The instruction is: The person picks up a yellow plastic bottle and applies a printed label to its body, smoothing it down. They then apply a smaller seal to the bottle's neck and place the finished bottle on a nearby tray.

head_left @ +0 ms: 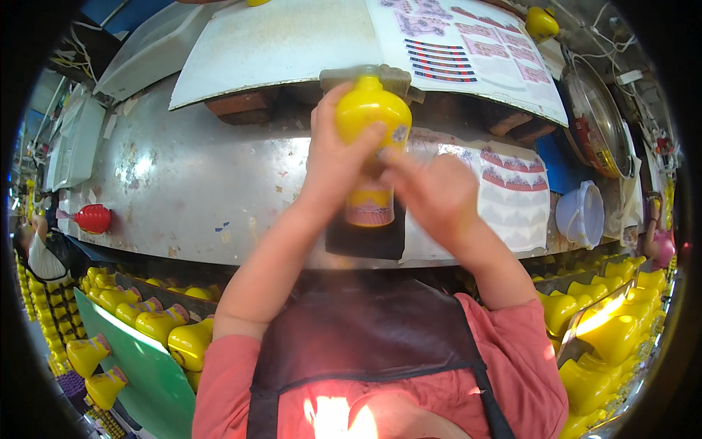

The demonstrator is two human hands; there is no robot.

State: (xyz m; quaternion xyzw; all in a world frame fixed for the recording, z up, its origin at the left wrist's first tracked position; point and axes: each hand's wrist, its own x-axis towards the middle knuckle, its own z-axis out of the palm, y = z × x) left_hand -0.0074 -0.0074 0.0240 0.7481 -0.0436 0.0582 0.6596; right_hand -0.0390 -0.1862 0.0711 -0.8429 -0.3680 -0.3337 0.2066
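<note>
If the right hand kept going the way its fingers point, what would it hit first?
The right hand points up and left, its fingertips already at the yellow bottle that the left hand holds. The bottle comes first; contact looks made, though depth is unclear.

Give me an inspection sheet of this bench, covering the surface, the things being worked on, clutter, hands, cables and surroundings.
Surface: worn metal bench top, scuffed, with a white board propped on bricks at the back.
Job's things: yellow bottle held upright over a dark pad; sticker sheets lie right of it.
Clutter: red bottle at the left edge; clear plastic tub at right; more printed sheets on the board.
Hands: left hand grips the bottle; right hand has its fingers on the bottle's front.
Cables: white wires at upper right.
Surroundings: yellow bottles binned at both sides; round metal lid at right.
</note>
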